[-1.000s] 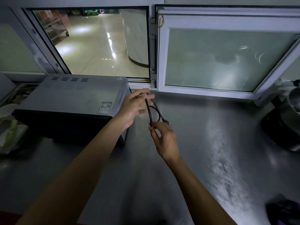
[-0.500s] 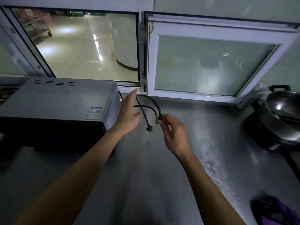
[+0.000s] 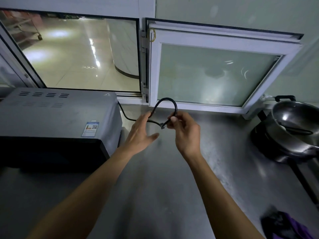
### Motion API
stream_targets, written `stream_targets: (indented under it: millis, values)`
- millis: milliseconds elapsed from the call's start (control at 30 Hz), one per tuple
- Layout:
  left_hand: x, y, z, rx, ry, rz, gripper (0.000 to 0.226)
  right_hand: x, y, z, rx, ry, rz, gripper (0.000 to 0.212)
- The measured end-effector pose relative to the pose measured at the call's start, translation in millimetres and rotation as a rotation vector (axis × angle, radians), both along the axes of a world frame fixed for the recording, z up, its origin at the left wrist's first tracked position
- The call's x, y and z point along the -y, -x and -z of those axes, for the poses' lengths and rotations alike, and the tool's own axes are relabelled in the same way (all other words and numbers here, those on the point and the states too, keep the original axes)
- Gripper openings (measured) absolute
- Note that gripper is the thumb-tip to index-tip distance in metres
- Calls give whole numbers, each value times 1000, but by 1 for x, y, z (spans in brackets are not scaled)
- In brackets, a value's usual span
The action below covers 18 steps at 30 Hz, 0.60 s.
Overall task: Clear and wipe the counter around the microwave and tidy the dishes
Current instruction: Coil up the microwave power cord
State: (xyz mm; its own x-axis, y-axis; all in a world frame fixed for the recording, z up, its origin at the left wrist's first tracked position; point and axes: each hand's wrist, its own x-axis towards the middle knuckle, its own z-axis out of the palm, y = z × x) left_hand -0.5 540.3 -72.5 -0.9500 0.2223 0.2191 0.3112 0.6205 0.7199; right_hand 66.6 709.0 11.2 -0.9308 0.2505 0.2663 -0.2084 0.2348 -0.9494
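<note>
While the cord is being gathered: both hands are working just right of the grey box-shaped microwave [image 3: 57, 114], above the dull grey metal counter [image 3: 155, 195].
Step in hand: by my reading, the person is looping the thin black rubber power cord [image 3: 166, 100] to clear it off the counter before wiping.
Right hand: the right hand [image 3: 185, 130] is pinching the cord just behind its plug end, fingers curled round it.
Left hand: the left hand [image 3: 139, 133] is lying relaxed, fingers nearly straight, with their tips touching the cord where the loop crosses itself; it is not gripping.
Cord position: it is running from the microwave's rear right corner across to the hands, then arching up in one loop in front of the white-framed frosted window [image 3: 215, 73].
Cord direction: the loop's long axis is standing roughly upright, leaning away from the person; the plug end is pointing down and left, toward the left palm.
Next move: probably closing the left fingers on the crossing, then laying the coil behind or on the microwave.
Nearby: a dark steel wok [image 3: 293, 125] and a purple cloth [image 3: 291, 226] are lying well to the right.
</note>
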Motion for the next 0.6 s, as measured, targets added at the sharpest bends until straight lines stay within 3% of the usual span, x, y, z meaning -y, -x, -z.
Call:
stream_targets:
  millis: [167, 267, 333, 467, 600]
  values:
    - [-11, 12, 6, -149, -88, -87, 67, 13, 11, -13, -7, 100, -21, 10]
    - [-16, 20, 10, -143, -106, -91, 60, 14, 16, -20, -11, 120, -28, 10]
    - [-16, 26, 16, -130, -72, -75, 54, 11, 20, -23, -10, 156, -27, 9]
    - [-10, 33, 30, -236, 61, -69, 8, 4, 29, -30, -41, 253, -26, 9]
    - [-9, 37, 39, -255, 143, -38, 10, -8, 36, -26, 8, 279, 0, 12]
